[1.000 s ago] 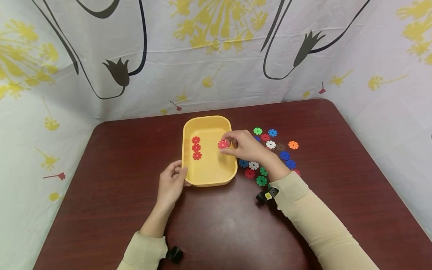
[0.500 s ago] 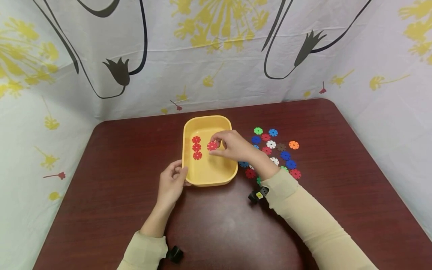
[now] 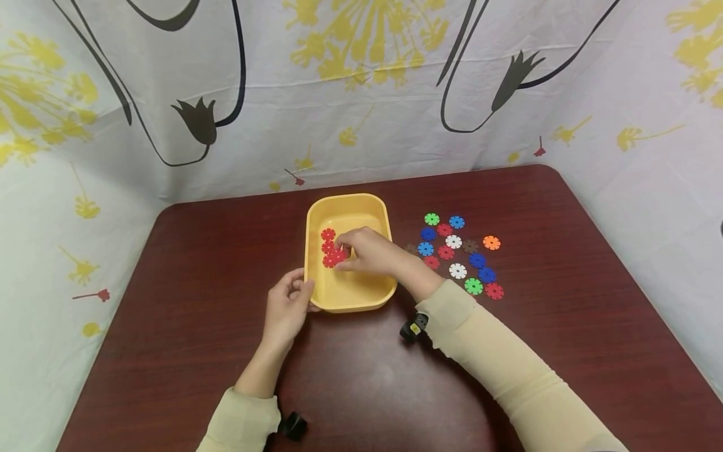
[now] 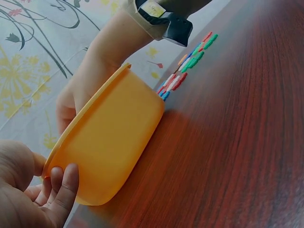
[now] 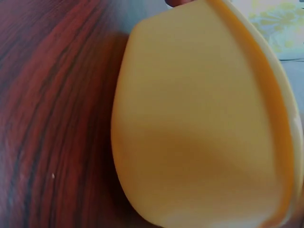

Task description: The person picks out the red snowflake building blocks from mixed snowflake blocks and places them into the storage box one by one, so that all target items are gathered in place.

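A yellow plastic tray (image 3: 353, 294) stands on the dark red table. My left hand (image 3: 286, 307) grips its near left corner; in the left wrist view, fingers (image 4: 70, 183) press the outer wall, with the thumb over the rim. Inside the tray, my right hand (image 3: 369, 251) pinches a red notched plastic disc (image 3: 341, 255) between thumb and fingers. That disc overlaps the lower part of a column of red discs (image 3: 328, 234) along the tray's left side. In the right wrist view the tray's outer wall (image 5: 190, 114) hides the right hand's fingers.
Loose notched discs in several colours lie right of the tray, among them an orange disc (image 3: 491, 243) and a light green disc (image 3: 473, 286). The right forearm passes over part of them. A patterned cloth (image 3: 395, 144) hangs behind the table's far edge.
My right hand has carried the red disc leftward across the tray, up to the column of red discs. My left hand stays in place on the tray.
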Tool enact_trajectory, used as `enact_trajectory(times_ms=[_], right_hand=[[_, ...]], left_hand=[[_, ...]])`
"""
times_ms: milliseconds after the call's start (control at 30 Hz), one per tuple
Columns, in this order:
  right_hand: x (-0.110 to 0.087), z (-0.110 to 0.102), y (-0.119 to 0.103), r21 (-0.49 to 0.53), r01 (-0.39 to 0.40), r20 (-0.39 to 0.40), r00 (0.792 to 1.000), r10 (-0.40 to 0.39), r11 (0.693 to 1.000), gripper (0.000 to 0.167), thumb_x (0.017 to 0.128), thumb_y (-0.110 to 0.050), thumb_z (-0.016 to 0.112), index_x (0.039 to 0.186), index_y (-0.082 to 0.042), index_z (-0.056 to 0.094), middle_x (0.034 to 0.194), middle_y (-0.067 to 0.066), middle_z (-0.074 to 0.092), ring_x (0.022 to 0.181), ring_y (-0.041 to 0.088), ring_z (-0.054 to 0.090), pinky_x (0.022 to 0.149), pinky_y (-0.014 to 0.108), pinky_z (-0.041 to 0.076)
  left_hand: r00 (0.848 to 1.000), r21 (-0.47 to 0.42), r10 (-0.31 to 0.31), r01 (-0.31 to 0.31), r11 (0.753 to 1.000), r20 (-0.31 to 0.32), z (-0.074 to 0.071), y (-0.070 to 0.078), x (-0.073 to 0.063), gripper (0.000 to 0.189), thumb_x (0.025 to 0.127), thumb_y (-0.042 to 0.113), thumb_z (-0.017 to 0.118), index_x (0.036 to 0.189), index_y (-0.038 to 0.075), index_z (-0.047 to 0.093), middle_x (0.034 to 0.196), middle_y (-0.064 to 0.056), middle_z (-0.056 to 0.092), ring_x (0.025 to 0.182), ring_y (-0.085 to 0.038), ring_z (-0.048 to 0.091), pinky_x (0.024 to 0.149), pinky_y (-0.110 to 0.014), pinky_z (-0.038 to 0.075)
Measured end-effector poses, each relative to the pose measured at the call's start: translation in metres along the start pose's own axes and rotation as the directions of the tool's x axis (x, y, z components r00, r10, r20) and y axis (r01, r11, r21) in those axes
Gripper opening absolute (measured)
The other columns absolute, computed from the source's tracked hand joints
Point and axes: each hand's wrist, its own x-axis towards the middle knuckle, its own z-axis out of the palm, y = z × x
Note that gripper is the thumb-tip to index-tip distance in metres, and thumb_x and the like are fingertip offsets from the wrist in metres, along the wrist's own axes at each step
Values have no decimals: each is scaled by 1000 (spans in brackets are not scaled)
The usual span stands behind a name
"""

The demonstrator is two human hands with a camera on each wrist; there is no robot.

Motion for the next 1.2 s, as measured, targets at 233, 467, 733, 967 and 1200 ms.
enact_trajectory(times_ms=[233, 467, 733, 967, 1200], right_hand=[[4, 9, -4, -12, -42, 55, 998, 43, 999, 27, 87, -25, 82, 106, -7, 73, 77, -1, 62, 70, 12, 54, 63, 25, 47], [8, 19, -5, -31, -43, 108, 993, 46, 999, 18, 88, -25, 81, 97, -12, 72, 68, -5, 58, 62, 9, 52, 56, 22, 44], [8, 22, -8, -34, -35, 155, 987, 40, 999, 20, 87, -22, 83, 98, -10, 71, 73, -4, 59, 67, 12, 52, 61, 24, 46], [8, 24, -9, -40, -64, 187, 980, 70, 997, 30, 86, -21, 83, 110, -7, 70, 77, -2, 60, 71, 13, 54, 67, 25, 49], [8, 25, -9, -36, -61, 185, 981, 67, 997, 31, 87, -17, 82, 113, -6, 70, 76, -2, 60, 71, 11, 55, 69, 24, 50]], left_hand=[[1000, -20, 4, -4, 1000, 1, 0, -2, 1, 36, 100, 5, 60, 134, -8, 56, 90, -16, 55, 68, -17, 66, 59, -27, 63], [1000, -22, -4, 4, 1000, 1, 0, -3, 1, 36, 100, 4, 60, 134, -8, 57, 91, -15, 56, 69, -18, 67, 59, -27, 63], [1000, -20, 1, -1, 1000, 2, 0, -3, 2, 36, 100, 3, 60, 134, -8, 56, 94, -23, 57, 70, -21, 68, 60, -27, 63], [1000, -14, 6, -6, 1000, -2, 1, -2, 1, 36, 100, 3, 61, 134, -9, 56, 93, -22, 57, 68, -17, 67, 58, -27, 63], [1000, -2, 1, -1, 1000, -7, 1, -2, 1, 36, 100, 5, 61, 134, -7, 57, 93, -22, 57, 67, -16, 67, 59, -26, 63]])
